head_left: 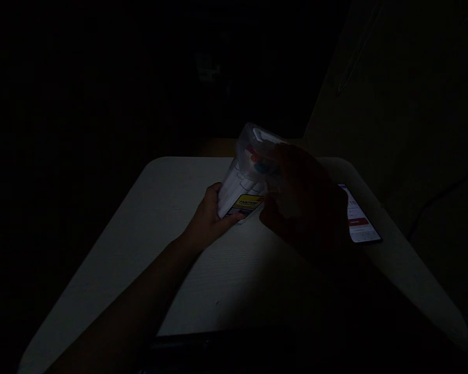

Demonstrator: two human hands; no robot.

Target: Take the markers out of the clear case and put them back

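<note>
A clear plastic tub of markers (236, 182) is tilted above the white table. White marker barrels and some coloured tips show through its wall, and a yellow and black label faces me. My left hand (208, 221) is wrapped round the lower part of the tub, its thumb across the label. Around the right side of the tub's clear lid (251, 137) curls my right hand (308, 197), in deep shadow, thumb below and fingers above. Whether the lid is seated or loose is hard to see in the dark.
On the right of the white table (140, 208) lies a phone (359, 218) with its screen lit. A dark flat object (218, 350) sits along the near edge. A cable (437, 197) runs past the table's right side. Everything beyond is nearly black.
</note>
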